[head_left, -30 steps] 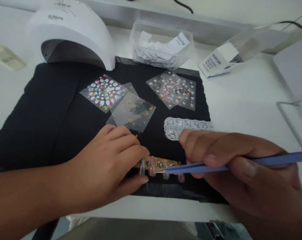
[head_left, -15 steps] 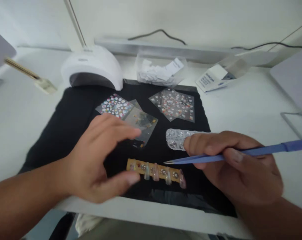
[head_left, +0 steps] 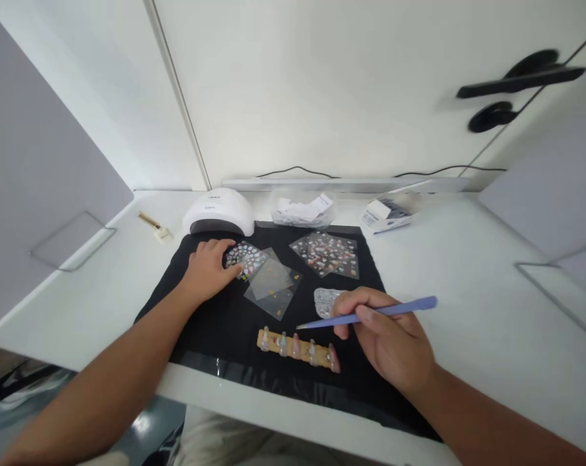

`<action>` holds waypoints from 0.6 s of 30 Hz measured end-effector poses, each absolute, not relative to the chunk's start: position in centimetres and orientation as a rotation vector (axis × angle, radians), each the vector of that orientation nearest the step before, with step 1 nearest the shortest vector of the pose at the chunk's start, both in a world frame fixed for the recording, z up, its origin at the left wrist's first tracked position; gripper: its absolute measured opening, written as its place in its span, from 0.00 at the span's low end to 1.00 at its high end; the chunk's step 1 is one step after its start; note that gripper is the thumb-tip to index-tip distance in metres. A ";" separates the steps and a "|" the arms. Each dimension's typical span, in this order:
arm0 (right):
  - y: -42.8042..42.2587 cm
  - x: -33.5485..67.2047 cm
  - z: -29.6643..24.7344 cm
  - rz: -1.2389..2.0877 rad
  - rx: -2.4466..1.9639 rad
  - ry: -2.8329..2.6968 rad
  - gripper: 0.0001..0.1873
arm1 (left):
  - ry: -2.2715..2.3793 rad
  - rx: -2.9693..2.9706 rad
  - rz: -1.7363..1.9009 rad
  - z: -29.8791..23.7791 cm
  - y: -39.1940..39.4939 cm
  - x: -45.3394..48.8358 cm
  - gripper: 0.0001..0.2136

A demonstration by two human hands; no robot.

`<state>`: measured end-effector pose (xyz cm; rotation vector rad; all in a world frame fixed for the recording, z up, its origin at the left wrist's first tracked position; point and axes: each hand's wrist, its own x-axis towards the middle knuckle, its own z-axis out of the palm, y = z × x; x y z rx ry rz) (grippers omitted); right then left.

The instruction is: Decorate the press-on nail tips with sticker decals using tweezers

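Note:
My left hand [head_left: 209, 268] is at the left corner of a clear nail sticker sheet [head_left: 248, 259] with colourful spots. Its thumb and fingers are apart at the sheet's edge; whether they touch it I cannot tell. Clear sheets with gold flecks [head_left: 273, 292] overlap that one. In my right hand [head_left: 394, 343] are blue tweezers [head_left: 403, 309], held like a pen, their tips pointing left above the black mat. Below the tips lies a tan strip [head_left: 304, 351] bearing several glossy false nails. A clear compartment case [head_left: 324, 302] is partly hidden behind my right hand.
More sticker sheets [head_left: 329, 254] lie at the back of the black mat [head_left: 210, 330]. Behind stand a white nail lamp [head_left: 219, 206], a clear bin of white packets [head_left: 302, 210] and an opened white box [head_left: 387, 212]. A small bottle with a gold handle [head_left: 160, 232] is at left.
My left hand has moved from beside the nail strip back to the spotted sticker sheet. My right hand still holds the tweezers near the strip. The view has tilted up, showing the door handle.

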<state>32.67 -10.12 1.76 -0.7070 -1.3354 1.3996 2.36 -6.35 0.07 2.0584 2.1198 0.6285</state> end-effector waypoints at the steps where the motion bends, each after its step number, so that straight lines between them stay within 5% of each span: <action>1: -10.0 32.7 1.8 1.389 -0.707 -1.330 0.11 | 2.135 2.074 0.551 -0.1 -6.4 2.6 0.22; 18: -6.6 34.5 -0.7 1.342 -0.755 -1.357 0.17 | 2.148 2.119 0.294 0.3 -5.8 2.9 0.17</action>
